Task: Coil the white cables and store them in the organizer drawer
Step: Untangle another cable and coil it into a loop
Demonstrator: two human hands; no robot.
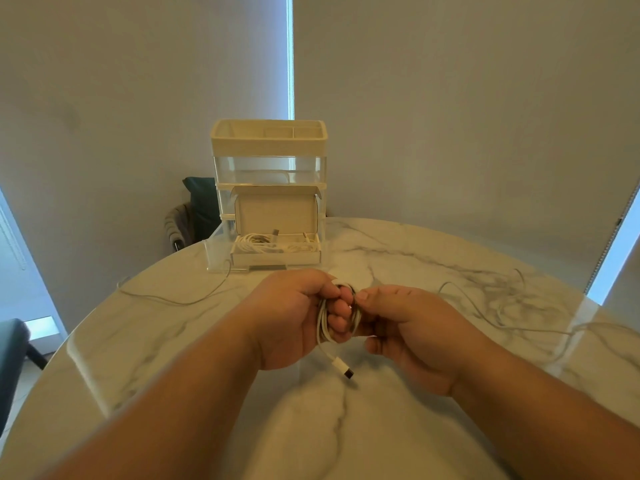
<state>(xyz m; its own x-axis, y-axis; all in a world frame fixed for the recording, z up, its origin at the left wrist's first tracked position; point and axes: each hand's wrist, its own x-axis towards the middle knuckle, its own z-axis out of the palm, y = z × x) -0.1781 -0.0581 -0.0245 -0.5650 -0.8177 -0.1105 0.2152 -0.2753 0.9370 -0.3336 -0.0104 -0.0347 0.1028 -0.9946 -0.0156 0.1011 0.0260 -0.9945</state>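
In the centre of the frame the fingers [338, 309] of the left hand [294, 320] are curled through a small coil [322, 317] of white cable, clamping its loops against the palm. The right hand [412, 336] meets it from the right, thumb and forefinger pinched on the far side of the same coil, the other fingers folded beneath. One short tail hangs from the bundle and ends in a plug [347, 371] just above the marble table [381, 427].

With only that tail free, I judge this coil close to finished, needing a last tuck before it goes away. Above the hands, in the upper middle, the organizer [269, 161] stands with its bottom drawer [216, 252] pulled out. A small open box [277, 256] sits in it and already holds coiled white cables [263, 243].

More is left. A loose cable [180, 301] trails across the table at middle left, near the drawer front, and a tangled cable [502, 306] sprawls at middle right, running toward the right edge. By my reckoning both must be wound and stored after this one.
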